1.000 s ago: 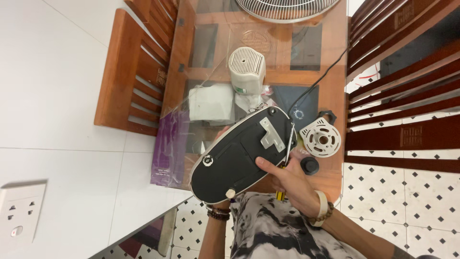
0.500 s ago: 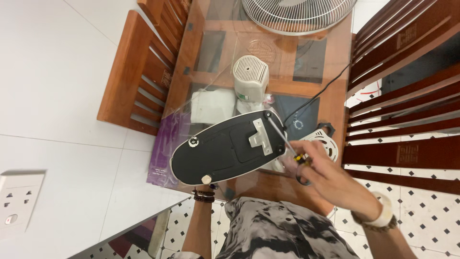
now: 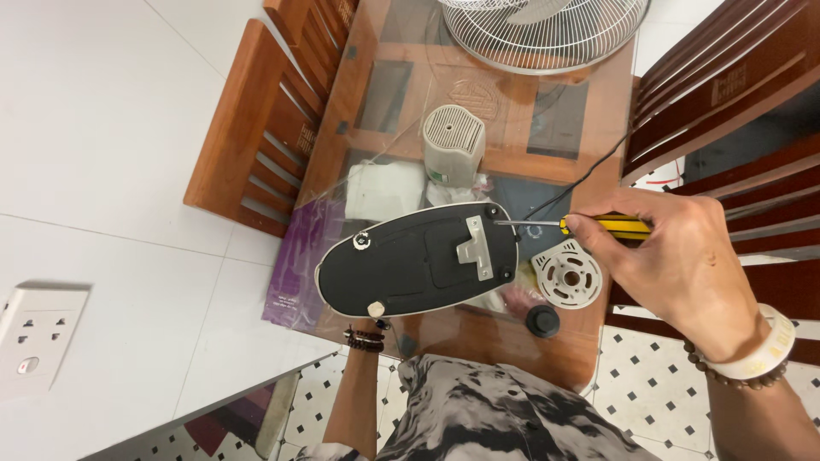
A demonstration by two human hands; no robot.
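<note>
A black oval fan base (image 3: 418,260) with a white rim and a grey metal bracket is held up bottom side toward me. My left hand is hidden behind it; only the wrist with a bead bracelet (image 3: 366,340) shows below. My right hand (image 3: 683,265) grips a yellow-and-black screwdriver (image 3: 598,225). Its metal tip rests at the base's upper right edge, by a screw hole.
On the glass-topped wooden table (image 3: 478,341) lie a grey motor cover (image 3: 453,155), a white round slotted disc (image 3: 566,275), a black knob (image 3: 541,321), white cloth (image 3: 384,189) and a purple bag (image 3: 295,265). A fan grille (image 3: 547,34) lies at the far end. Wooden chairs (image 3: 256,145) flank it.
The base has swung from tilted to nearly level. My right hand let go of its lower edge, took up the screwdriver and brought its tip to the base's upper right.
</note>
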